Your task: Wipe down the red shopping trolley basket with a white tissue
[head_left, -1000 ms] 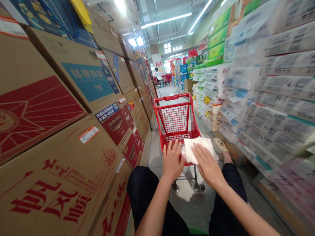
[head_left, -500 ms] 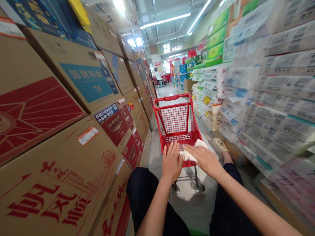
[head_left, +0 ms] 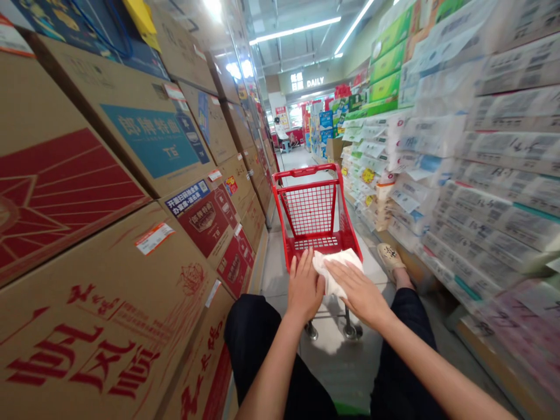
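Note:
A red shopping cart (head_left: 345, 227) with a grid panel stands between my knees. My left hand (head_left: 305, 289) lies flat at the cart's near edge, fingers stretched forward and holding nothing. Right beside it, my right hand (head_left: 361, 294) presses a white cloth (head_left: 345, 258), perhaps a paper wipe, against the same near edge. The cloth is spread out under the fingers and sticks out past them on the far side. Both hands cover part of the cart's near rim. Below it show the metal legs and casters (head_left: 350, 331).
Stacked cardboard cartons (head_left: 87, 326) wall the aisle on the left. Packs of tissue paper (head_left: 494, 175) are piled along the right. My right foot in a beige clog (head_left: 389, 256) rests by that pile. Far down the aisle a person (head_left: 280, 133) sits on a stool.
My right hand has shifted slightly left and down with the cloth, which now lies flatter and shows more of its surface. My left hand stays in almost the same place.

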Tool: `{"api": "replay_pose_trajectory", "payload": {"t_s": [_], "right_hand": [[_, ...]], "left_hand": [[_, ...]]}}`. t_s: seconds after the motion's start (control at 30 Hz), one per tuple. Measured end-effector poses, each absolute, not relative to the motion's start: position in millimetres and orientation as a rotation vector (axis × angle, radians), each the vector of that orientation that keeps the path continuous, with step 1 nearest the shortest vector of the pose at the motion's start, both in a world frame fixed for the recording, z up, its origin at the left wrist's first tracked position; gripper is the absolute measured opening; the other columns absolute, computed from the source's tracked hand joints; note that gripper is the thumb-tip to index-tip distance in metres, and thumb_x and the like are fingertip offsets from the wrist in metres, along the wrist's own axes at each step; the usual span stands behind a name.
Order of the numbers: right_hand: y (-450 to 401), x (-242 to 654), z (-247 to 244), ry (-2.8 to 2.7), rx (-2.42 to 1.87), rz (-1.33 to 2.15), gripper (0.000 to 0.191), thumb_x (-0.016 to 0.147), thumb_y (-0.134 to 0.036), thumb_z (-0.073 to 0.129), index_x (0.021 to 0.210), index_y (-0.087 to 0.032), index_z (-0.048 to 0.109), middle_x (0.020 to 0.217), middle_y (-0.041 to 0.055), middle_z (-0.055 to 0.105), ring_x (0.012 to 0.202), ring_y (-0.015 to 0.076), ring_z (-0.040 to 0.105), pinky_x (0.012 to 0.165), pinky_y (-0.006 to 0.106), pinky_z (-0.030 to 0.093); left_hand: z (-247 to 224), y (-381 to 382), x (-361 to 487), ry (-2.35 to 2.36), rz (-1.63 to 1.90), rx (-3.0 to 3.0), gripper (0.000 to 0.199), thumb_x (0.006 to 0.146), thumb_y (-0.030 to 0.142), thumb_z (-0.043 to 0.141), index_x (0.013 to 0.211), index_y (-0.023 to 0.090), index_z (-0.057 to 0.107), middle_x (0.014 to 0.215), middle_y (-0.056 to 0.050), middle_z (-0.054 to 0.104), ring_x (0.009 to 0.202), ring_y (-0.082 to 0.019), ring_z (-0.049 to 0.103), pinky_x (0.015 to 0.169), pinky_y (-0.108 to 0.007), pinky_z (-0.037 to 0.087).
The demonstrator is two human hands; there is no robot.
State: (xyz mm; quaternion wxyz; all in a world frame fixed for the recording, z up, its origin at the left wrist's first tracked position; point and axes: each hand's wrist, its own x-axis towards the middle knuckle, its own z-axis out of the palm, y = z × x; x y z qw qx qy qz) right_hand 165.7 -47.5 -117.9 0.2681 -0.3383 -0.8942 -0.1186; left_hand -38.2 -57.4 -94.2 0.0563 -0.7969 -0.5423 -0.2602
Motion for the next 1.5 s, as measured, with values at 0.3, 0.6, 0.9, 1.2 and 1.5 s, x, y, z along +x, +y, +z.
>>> {"api": "replay_pose_trajectory", "payload": {"t_s": [0.3,0.6,0.9,1.2,1.5], "right_hand": [[-16,214,-116,-2.201,-1.115,-0.297,0.054,0.104,-0.036,0.045,0.154,-0.015,0.046,0.144,0.0142,0.062,0.140,0.0276,0.052,0.124,0.052,0.035],[-51,189,-118,-2.189,-1.090,-0.177,0.055,0.104,-0.032,0.044,0.156,-0.017,0.041,0.144,0.0151,0.061,0.139,0.0280,0.052,0.120,0.053,0.042],[-66,168,-110,-2.272,-0.963,-0.234,0.066,0.101,-0.029,0.051,0.162,-0.022,0.028,0.153,0.0118,0.053,0.142,0.0275,0.048,0.121,0.055,0.038],[-86,156,-110,-2.274,-1.015,-0.314,0.070,0.099,-0.026,0.053,0.163,-0.020,0.027,0.156,0.0128,0.050,0.141,0.0304,0.048,0.120,0.056,0.040],[-43,213,-87,-2.370,-0.956,-0.319,0.068,0.102,-0.027,0.046,0.164,-0.022,0.021,0.158,0.0091,0.047,0.147,0.0236,0.043,0.125,0.053,0.033]], "left_hand": [[-94,-57,-31,-1.654,-0.776,-2.402,0.054,0.109,0.032,0.032,0.160,0.018,0.029,0.168,-0.007,0.028,0.158,-0.019,0.019,0.131,-0.052,0.017],[-88,-70,-50,-1.678,-0.753,-2.374,0.052,0.109,0.034,0.031,0.160,0.022,0.030,0.168,-0.007,0.029,0.158,-0.020,0.022,0.129,-0.054,0.021],[-91,-63,-67,-1.710,-0.754,-2.303,0.049,0.109,0.030,0.031,0.157,0.022,0.038,0.168,-0.007,0.031,0.157,-0.022,0.025,0.129,-0.055,0.023],[-86,-68,-40,-1.719,-0.797,-2.285,0.059,0.102,0.019,0.037,0.161,0.019,0.031,0.167,-0.009,0.031,0.158,-0.026,0.022,0.129,-0.056,0.022],[-87,-71,-32,-1.659,-0.908,-2.317,0.061,0.105,0.024,0.033,0.165,0.024,0.017,0.167,-0.005,0.033,0.155,-0.022,0.030,0.129,-0.050,0.025]]}}
